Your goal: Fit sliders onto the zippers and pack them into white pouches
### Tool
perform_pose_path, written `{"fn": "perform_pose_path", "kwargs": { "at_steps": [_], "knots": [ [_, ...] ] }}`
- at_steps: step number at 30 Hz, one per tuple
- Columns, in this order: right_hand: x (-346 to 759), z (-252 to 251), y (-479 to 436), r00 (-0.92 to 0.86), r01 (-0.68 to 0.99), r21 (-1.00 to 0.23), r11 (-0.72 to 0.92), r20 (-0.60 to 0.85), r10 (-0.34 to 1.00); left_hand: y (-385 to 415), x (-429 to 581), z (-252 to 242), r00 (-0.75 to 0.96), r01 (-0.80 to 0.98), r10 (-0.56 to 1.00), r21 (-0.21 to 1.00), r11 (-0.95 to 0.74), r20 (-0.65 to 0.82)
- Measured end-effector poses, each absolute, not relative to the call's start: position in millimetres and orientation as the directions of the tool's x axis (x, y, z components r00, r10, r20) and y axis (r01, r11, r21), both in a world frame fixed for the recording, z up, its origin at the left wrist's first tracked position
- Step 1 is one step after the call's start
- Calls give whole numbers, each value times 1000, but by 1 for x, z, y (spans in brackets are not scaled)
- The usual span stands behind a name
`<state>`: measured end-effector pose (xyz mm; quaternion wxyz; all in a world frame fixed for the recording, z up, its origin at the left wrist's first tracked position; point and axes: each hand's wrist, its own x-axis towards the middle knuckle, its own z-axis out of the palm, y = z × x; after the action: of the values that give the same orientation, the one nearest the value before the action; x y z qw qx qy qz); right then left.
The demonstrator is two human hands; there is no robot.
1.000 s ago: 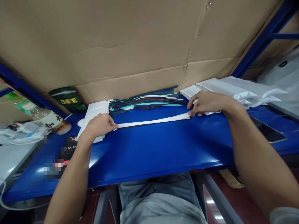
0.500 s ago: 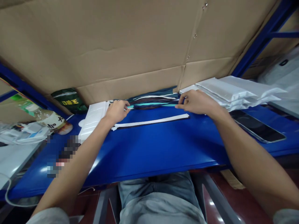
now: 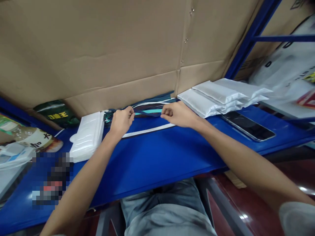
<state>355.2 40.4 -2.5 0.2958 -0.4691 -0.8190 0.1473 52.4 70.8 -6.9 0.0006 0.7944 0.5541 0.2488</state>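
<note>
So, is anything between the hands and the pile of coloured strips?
Nothing visible: the left hand and right hand are at the coloured strips. The white strip lies on the table, on their near side, out of the way.

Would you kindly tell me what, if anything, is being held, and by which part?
I cannot tell whether the left hand or right hand grips the long, multicoloured fabric strips.

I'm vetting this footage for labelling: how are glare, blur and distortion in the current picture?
Head view: small glare spots on the dark red floor; head view: a pixelated patch hides detail on the left of the blue tabletop; head view: forearms look stretched, probably lens distortion; head view: strips between left hand and right hand look soft, so contact is unclear.
</note>
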Motion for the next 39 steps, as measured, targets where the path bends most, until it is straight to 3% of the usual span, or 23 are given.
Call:
{"fn": "perform_pose_path", "kwargs": {
  "at_steps": [2,4,9,14,30,39],
  "knots": [
    [339,-6,31,-434,514,-648,562,368,822,54,58,-8,255,727,848,487,-485,464],
    [324,-10,23,-446,406,-736,542,357,820,35,66,-8,262,603,815,572,-556,517],
    [306,-19,18,-466,201,-880,430,300,832,0,86,-5,283,473,767,612,-634,575],
    [306,-21,20,-519,22,-933,358,295,802,-9,92,-8,280,400,761,650,-646,585],
    [306,-34,24,-424,80,-904,420,351,835,-6,96,-14,199,357,882,807,-471,427],
    [304,-31,19,-384,268,-841,469,354,853,-2,92,-18,303,554,793,580,-597,528]
  ]
}}
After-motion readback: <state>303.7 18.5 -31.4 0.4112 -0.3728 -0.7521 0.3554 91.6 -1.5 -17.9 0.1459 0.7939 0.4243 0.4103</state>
